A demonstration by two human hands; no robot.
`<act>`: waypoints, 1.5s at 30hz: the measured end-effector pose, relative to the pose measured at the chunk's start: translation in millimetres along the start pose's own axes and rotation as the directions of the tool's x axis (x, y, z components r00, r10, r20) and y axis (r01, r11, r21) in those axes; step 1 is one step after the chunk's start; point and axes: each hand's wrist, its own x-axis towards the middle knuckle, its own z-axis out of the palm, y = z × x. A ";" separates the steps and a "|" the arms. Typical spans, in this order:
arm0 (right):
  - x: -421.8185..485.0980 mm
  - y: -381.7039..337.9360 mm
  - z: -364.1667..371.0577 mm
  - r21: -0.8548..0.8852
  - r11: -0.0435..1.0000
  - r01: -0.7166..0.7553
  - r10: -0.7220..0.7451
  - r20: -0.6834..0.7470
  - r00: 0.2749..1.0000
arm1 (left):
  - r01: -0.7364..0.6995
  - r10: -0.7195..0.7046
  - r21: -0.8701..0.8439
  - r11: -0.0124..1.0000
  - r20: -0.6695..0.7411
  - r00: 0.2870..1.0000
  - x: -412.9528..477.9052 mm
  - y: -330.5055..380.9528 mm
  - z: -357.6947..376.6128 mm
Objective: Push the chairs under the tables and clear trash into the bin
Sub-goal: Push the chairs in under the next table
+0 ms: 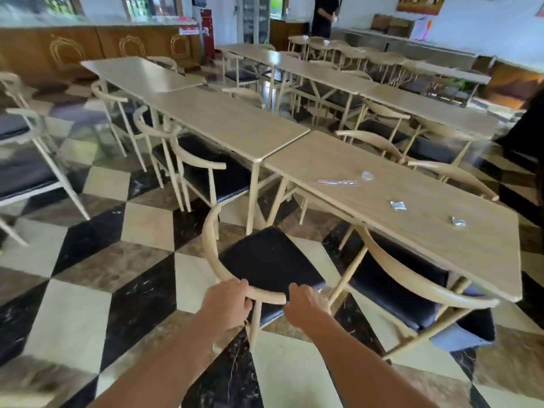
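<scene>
A pale wooden chair with a black seat stands on the tiled floor, pulled out from the near table. My left hand and my right hand both grip its curved backrest at the near side. On the table lie a clear plastic wrapper, a crumpled clear scrap and two small silvery wrappers. A second chair sits partly under the same table to the right.
More tables and chairs run back in rows. A chair stands out at the left. A person in black stands at the far counter; a dark figure is at the right edge.
</scene>
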 end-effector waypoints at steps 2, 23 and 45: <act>-1.5 -31.6 7.5 -0.002 0.999 0.039 -0.039 0.010 0.999 | 0.004 -0.004 0.028 1.000 0.007 1.000 -9.3 -33.6 -1.7; 175.8 -135.0 24.0 0.037 0.999 0.027 -0.033 0.159 0.987 | -0.061 0.043 0.203 0.977 0.094 0.995 113.3 -196.0 -18.9; 152.3 -187.7 79.0 0.177 0.838 -0.517 0.496 0.150 0.855 | -0.577 0.553 0.040 0.816 0.241 0.798 203.5 -258.1 -7.3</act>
